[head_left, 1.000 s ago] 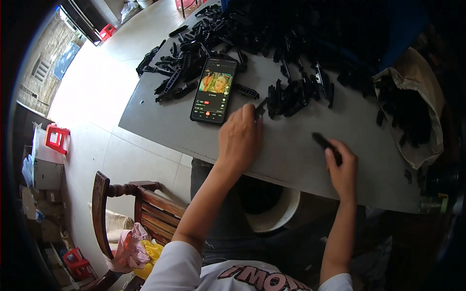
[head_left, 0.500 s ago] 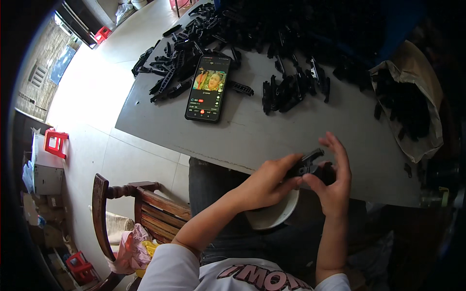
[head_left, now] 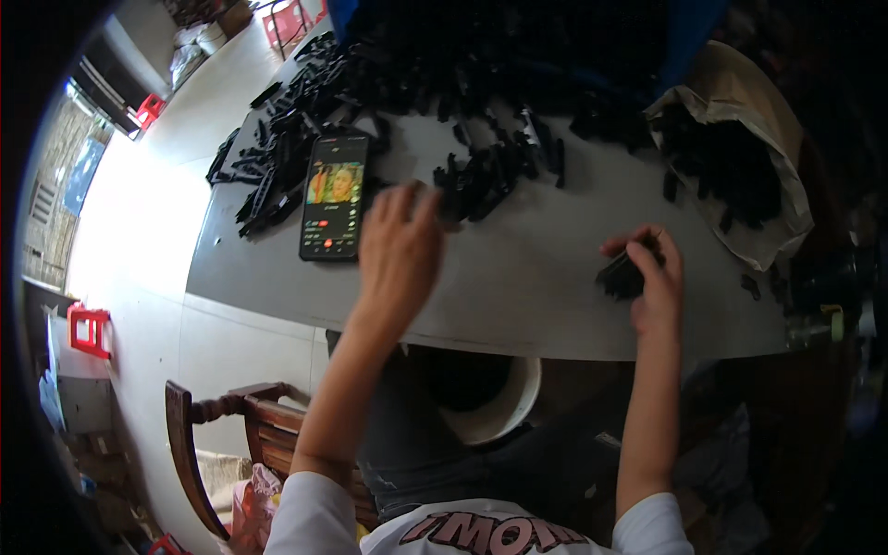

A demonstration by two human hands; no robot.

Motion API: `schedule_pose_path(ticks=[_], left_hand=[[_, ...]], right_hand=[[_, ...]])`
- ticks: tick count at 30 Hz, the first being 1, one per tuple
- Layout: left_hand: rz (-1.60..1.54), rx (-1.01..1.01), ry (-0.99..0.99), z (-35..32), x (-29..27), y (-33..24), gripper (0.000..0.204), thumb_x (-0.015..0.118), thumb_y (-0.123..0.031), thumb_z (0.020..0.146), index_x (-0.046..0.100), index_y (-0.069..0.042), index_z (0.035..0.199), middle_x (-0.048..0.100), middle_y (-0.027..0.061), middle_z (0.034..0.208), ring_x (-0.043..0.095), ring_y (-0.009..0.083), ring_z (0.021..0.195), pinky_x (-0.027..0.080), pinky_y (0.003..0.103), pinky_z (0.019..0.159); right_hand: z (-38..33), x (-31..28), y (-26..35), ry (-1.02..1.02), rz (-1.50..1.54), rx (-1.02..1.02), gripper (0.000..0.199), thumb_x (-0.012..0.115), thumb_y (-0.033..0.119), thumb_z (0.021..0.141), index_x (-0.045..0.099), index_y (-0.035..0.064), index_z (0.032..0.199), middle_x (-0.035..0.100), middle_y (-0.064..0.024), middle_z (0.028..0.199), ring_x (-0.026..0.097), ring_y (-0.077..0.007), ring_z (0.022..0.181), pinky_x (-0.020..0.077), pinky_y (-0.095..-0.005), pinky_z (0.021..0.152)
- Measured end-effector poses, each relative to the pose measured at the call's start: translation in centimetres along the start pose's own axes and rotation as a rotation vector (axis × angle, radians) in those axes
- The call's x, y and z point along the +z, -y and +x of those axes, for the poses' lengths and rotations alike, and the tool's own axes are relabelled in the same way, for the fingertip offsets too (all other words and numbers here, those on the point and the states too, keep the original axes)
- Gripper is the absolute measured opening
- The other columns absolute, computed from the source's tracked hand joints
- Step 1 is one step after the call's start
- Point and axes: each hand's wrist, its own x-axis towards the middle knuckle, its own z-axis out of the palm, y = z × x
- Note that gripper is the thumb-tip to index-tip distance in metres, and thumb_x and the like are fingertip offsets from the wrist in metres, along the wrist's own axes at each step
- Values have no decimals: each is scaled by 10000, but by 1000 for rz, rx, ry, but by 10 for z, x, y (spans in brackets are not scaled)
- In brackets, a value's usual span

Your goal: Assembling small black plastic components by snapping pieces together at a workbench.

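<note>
My left hand [head_left: 401, 248] is stretched forward over the table, just right of the phone [head_left: 334, 197]. Its fingers are apart and slightly blurred, their tips close to a small cluster of black plastic parts [head_left: 490, 176]; nothing shows in them. Over the right half of the table, my right hand [head_left: 659, 273] is closed around a black plastic piece [head_left: 622, 276]. Fingers cover part of that piece, so whether it is one part or more I cannot tell. The phone lies face up with its screen lit.
A large heap of black parts [head_left: 287, 139] covers the table's far side. At the right, an open brown paper bag [head_left: 768, 111] holds more. Below the table's near edge, a white bucket [head_left: 525, 398] sits between my legs. A wooden chair [head_left: 185, 453] stands at left.
My hands, together on a black part before, have separated. The left has let go and moved forward and left toward the cluster; the right keeps a black piece. The view has shifted.
</note>
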Motion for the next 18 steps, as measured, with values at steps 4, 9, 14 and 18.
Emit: schedule_pose_path(ticks=[4, 9, 14, 18], left_hand=[[437, 44, -29, 8, 8, 24, 346, 534, -30, 753, 548, -28, 1099, 523, 125, 1151, 479, 274, 1114, 389, 367, 908], [340, -24, 120, 16, 5, 29, 238, 551, -37, 745, 562, -56, 982, 592, 63, 1014, 541, 229, 984, 404, 344, 857], [235, 194, -108, 19, 8, 26, 168, 531, -43, 794, 552, -68, 959, 622, 60, 863, 576, 245, 833, 430, 337, 767], [-540, -205, 108, 11, 0, 7, 131, 423, -108, 923, 496, -24, 993, 563, 64, 703, 547, 216, 639, 397, 309, 554]], right_hand=[[73, -63, 1, -187, -711, -57, 157, 599, 133, 798, 567, 15, 896, 626, -120, 815, 612, -224, 710, 463, -323, 634], [116, -63, 15, -307, -1470, -80, 257, 653, 201, 791, 618, -20, 918, 647, -161, 882, 632, -303, 776, 493, -380, 684], [129, -60, -1, -141, -1727, 30, 315, 674, 230, 782, 630, -17, 972, 647, -179, 914, 628, -343, 855, 505, -439, 730], [97, -55, -10, 72, -1299, -292, 233, 642, 134, 799, 627, -7, 984, 648, -144, 880, 633, -246, 742, 508, -361, 599]])
